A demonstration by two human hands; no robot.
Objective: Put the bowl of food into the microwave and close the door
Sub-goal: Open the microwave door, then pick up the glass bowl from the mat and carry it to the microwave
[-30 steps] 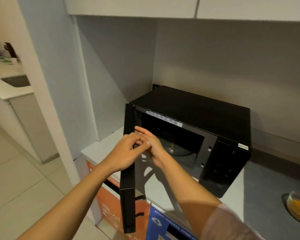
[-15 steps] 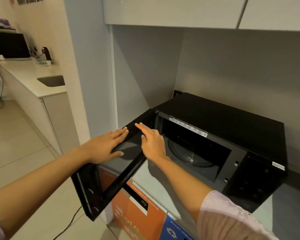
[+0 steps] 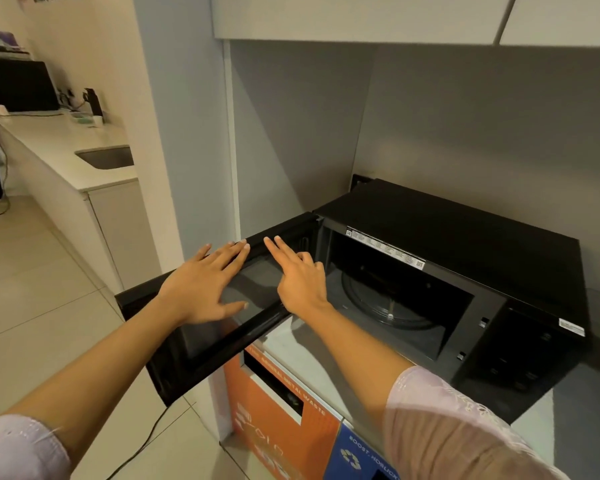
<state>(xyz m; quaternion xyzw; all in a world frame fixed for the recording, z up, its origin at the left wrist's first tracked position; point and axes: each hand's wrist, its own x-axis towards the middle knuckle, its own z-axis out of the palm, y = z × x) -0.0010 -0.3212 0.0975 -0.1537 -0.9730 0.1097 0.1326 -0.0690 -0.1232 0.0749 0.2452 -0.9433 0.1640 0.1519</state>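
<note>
I see both hands splayed, holding nothing; left hand (image 3: 205, 285) flat on the microwave door (image 3: 219, 336), right hand (image 3: 300, 280) fingers just beside, microwave (image 3: 447, 244) gaping beyond.

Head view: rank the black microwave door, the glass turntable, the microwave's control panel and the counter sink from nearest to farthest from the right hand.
1. Black microwave door: under the right hand, fingertips on its upper edge.
2. Glass turntable: inside the cavity, just right of the hand.
3. Control panel: far right of the microwave's front.
4. Counter sink: far upper left, on the white counter.
</note>
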